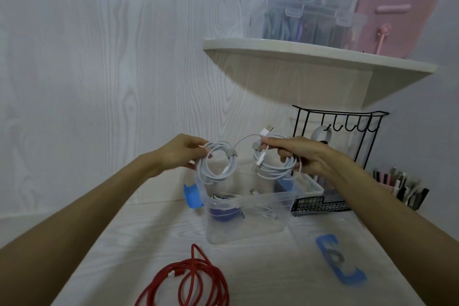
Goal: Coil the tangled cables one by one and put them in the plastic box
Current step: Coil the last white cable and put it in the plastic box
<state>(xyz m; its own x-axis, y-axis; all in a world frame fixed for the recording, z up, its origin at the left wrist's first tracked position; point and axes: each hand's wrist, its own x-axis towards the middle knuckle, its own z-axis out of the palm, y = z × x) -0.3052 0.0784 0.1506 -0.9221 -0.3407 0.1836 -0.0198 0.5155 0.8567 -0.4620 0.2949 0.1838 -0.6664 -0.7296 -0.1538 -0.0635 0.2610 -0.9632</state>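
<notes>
While the red cable [191, 278] runs off the bottom edge, my left hand [182, 153] and right hand [301, 155] each grip a white cable coil [217, 163] above the plastic box [248, 213].

Loose cable [191, 278] before box [248, 216]; rack [335, 156] right.

Clear plastic box [248, 218], wood-grain table [139, 236]

Head cam, 1 view only, wide-angle w/ edge distortion. Worn on person's head; faces fwd and down. Landmark: plastic box [246, 213], roughly centre frame, at arm's reach. Below box: counter [285, 281] runs to bottom edge, close to lens. Both forearms enter from lower corners and converge just above box. Above and right of box: corner shelf [310, 57], seen from underneath. Behind box: wall fills upper left. No 2nd view, so no overlap.
</notes>
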